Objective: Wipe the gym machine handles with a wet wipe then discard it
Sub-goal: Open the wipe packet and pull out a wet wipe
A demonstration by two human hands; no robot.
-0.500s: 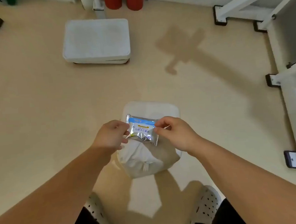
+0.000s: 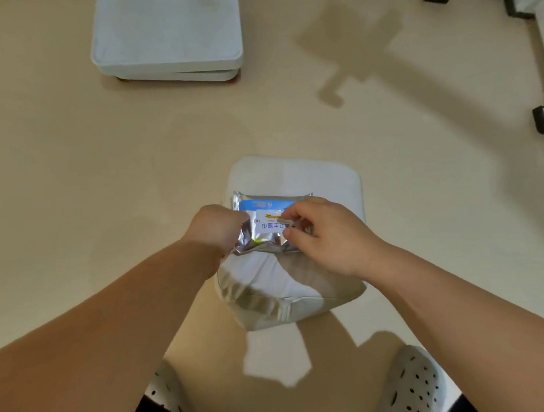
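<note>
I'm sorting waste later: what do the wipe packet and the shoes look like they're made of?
The wipe packet looks like metallised plastic film: shiny silver, crinkled, with a printed label. The shoes look like moulded foam or rubber clogs: matte pale surface dotted with punched holes. Neither can be confirmed by sight alone.

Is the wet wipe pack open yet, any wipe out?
Cannot tell if opened; no wipe shows. The wet wipe pack is pinched between left hand and right hand.

Right hand (image 2: 325, 234) fingers (image 2: 291, 212) shifted onto wipe packet (image 2: 267, 226) label.
</note>
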